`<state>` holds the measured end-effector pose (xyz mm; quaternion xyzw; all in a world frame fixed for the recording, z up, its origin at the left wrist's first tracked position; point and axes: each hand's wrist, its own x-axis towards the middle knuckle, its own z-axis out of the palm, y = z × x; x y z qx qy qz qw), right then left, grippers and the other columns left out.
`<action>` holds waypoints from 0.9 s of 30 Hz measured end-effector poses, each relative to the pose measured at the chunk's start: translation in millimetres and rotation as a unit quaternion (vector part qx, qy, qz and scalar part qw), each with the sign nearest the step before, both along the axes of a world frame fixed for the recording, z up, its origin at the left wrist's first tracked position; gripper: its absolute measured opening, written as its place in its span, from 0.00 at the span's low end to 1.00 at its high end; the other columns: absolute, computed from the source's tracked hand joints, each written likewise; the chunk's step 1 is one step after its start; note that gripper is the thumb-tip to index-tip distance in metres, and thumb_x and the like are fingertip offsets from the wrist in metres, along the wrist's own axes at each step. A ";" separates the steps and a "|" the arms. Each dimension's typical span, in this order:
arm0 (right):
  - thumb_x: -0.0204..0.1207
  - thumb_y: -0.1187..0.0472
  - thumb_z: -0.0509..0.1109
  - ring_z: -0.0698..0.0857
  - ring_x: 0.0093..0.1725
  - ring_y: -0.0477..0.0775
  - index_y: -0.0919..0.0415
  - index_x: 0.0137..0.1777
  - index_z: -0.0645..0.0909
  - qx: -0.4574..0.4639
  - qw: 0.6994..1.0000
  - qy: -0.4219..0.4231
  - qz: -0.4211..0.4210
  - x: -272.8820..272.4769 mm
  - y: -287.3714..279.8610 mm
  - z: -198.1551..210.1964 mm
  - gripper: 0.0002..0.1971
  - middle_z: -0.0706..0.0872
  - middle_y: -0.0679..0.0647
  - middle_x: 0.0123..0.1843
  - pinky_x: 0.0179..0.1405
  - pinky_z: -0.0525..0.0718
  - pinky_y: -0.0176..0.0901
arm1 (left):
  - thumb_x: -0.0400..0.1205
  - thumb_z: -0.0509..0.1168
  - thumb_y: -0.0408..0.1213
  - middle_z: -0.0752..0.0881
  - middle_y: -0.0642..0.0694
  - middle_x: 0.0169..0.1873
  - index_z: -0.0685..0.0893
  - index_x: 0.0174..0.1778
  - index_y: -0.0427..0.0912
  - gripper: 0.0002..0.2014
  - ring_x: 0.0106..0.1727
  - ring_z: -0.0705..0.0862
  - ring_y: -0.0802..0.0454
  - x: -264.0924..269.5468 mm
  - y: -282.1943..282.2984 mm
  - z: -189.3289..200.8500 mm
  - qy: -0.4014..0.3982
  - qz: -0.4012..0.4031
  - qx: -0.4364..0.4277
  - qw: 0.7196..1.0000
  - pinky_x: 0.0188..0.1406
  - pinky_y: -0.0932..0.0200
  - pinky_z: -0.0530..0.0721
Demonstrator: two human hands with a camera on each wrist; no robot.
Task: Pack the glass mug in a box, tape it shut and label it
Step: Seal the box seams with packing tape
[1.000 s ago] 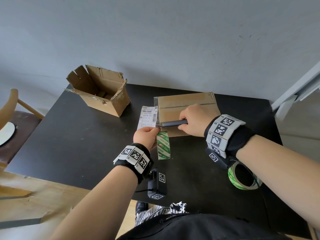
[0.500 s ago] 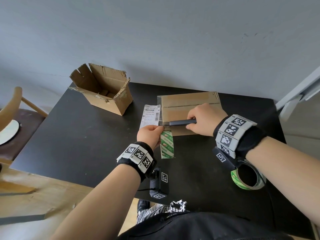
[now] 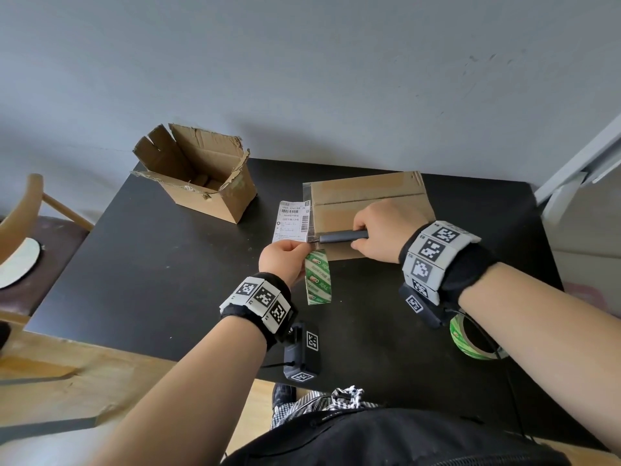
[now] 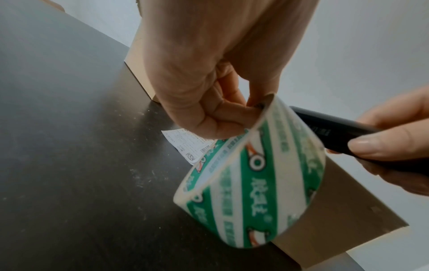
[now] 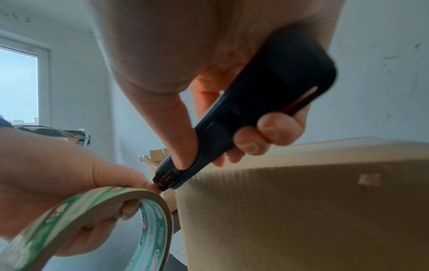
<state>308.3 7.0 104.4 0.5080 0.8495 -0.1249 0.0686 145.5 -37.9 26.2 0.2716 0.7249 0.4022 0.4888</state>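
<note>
A closed cardboard box [image 3: 363,193] [image 5: 301,210] lies on the black table [image 3: 151,270]; clear tape runs along its left edge. My left hand [image 3: 280,260] [image 4: 209,110] pinches a green-and-white tape roll [image 3: 317,277] [image 4: 255,174] [image 5: 92,229] just off the box's near left corner. My right hand [image 3: 386,230] [image 5: 232,128] grips a dark utility knife [image 3: 342,236] [image 4: 336,132] [image 5: 255,102], its tip at the tape beside my left fingers. A white shipping label [image 3: 292,222] [image 4: 183,144] lies left of the box. The mug is not visible.
An open, torn cardboard box [image 3: 198,176] stands at the table's back left. A second tape roll [image 3: 473,338] lies near the front right edge under my right wrist. A wooden chair [image 3: 23,237] stands off the left side. The wall is close behind.
The hands, knife and tape roll stay in nearly the same pose at the box's left corner; only the head view shifts slightly.
</note>
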 end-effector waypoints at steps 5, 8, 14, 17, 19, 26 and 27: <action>0.77 0.48 0.66 0.80 0.43 0.52 0.53 0.52 0.84 -0.011 1.000 0.008 -0.015 10.9 -0.4 -0.9 0.12 0.83 0.50 0.43 0.38 0.75 0.42 | 0.80 0.68 0.36 0.89 0.44 0.34 0.82 0.32 0.40 0.10 0.33 0.86 0.51 0.4 -1.4 -0.7 0.007 -0.019 0.003 1.000 0.36 0.59 0.87; 0.78 0.47 0.65 0.81 0.45 0.52 0.53 0.55 0.83 -0.006 1.000 0.017 -0.012 7.8 -3.6 -2.1 0.13 0.84 0.51 0.46 0.40 0.76 0.42 | 0.79 0.68 0.36 0.88 0.45 0.33 0.82 0.32 0.41 0.10 0.32 0.85 0.52 -2.7 -3.0 -0.9 0.014 -0.020 0.000 1.000 0.33 0.62 0.86; 0.77 0.50 0.67 0.79 0.43 0.51 0.56 0.54 0.85 -0.029 0.998 0.046 -0.040 24.4 -0.9 8.5 0.13 0.83 0.50 0.44 0.33 0.71 0.36 | 0.79 0.69 0.38 0.90 0.40 0.40 0.83 0.32 0.41 0.10 0.40 0.88 0.47 -4.2 -0.7 0.5 0.032 -0.030 0.004 0.999 0.45 0.53 0.89; 0.77 0.50 0.67 0.76 0.42 0.49 0.56 0.55 0.85 -0.023 0.998 0.036 -0.035 25.9 -0.8 11.0 0.13 0.80 0.49 0.44 0.29 0.67 0.35 | 0.79 0.69 0.38 0.90 0.42 0.38 0.84 0.35 0.40 0.08 0.37 0.88 0.49 0.1 -1.8 -0.4 0.023 -0.036 -0.001 0.999 0.38 0.58 0.88; 0.77 0.50 0.67 0.76 0.42 0.49 0.56 0.56 0.84 -0.026 0.999 0.030 -0.031 23.0 -2.1 10.3 0.13 0.80 0.49 0.44 0.30 0.67 0.35 | 0.78 0.70 0.40 0.89 0.44 0.36 0.84 0.34 0.41 0.09 0.34 0.87 0.51 1.7 -2.5 -0.7 0.018 -0.031 0.001 0.999 0.32 0.61 0.86; 0.77 0.48 0.66 0.78 0.43 0.50 0.53 0.55 0.83 -0.006 1.000 0.009 -0.019 19.2 -3.9 7.4 0.12 0.80 0.48 0.42 0.42 0.75 0.42 | 0.74 0.75 0.39 0.90 0.43 0.39 0.85 0.35 0.43 0.07 0.39 0.89 0.47 3.2 -0.5 -1.1 0.037 -0.037 0.004 0.999 0.39 0.57 0.87; 0.77 0.48 0.66 0.78 0.43 0.51 0.53 0.54 0.83 0.001 1.000 0.008 -0.016 17.9 -4.1 6.7 0.12 0.80 0.48 0.42 0.41 0.74 0.42 | 0.74 0.74 0.39 0.90 0.43 0.39 0.85 0.34 0.43 0.07 0.39 0.89 0.47 3.3 -0.1 -0.7 0.038 -0.034 0.005 0.999 0.40 0.56 0.87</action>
